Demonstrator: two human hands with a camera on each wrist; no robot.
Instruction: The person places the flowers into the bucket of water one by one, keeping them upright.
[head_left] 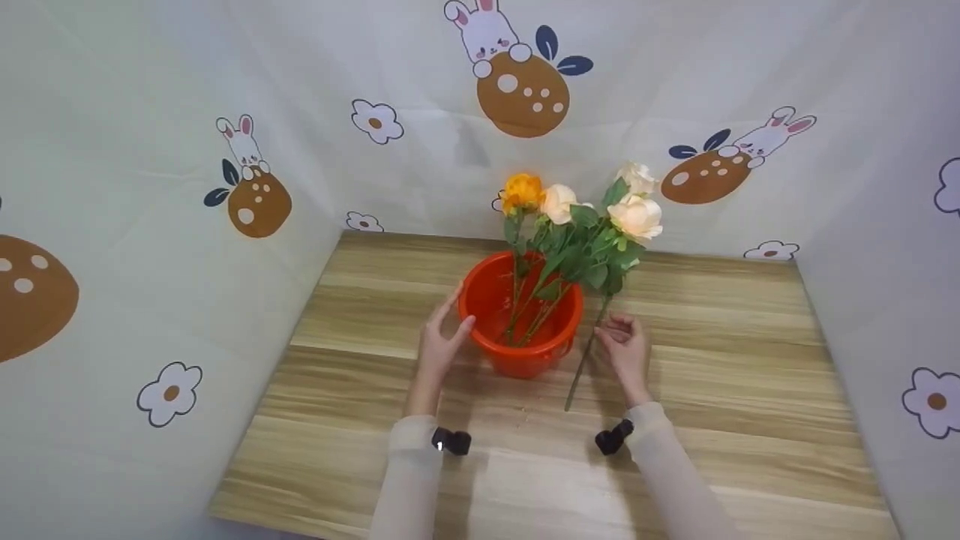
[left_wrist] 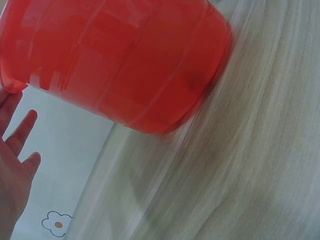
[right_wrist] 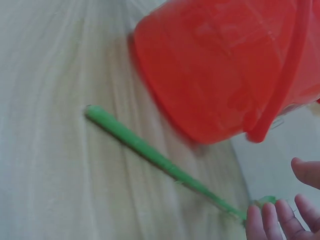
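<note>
An orange-red bucket (head_left: 523,360) stands upright on the table, holding several artificial roses, one with an orange bloom (head_left: 523,193). My left hand (head_left: 442,345) is at its left side, thumb and fingers spread, fingertips right at the rim. Outside the bucket, on its right, runs a loose green stem (right_wrist: 150,152), slanting up toward the pale cream roses (head_left: 637,217). Beside this stem is my right hand (head_left: 624,349), thumb tip overlapping it in the head view. In the right wrist view the thumb (right_wrist: 306,172) is apart from the fingers, and the stem passes behind the fingertips.
The bucket's red handle (right_wrist: 292,65) hangs on its right side. Light cloth with printed rabbits and flowers (head_left: 523,94) rises behind and beside the wood-grain table (head_left: 360,420). Small crumbs lie in front of the bucket.
</note>
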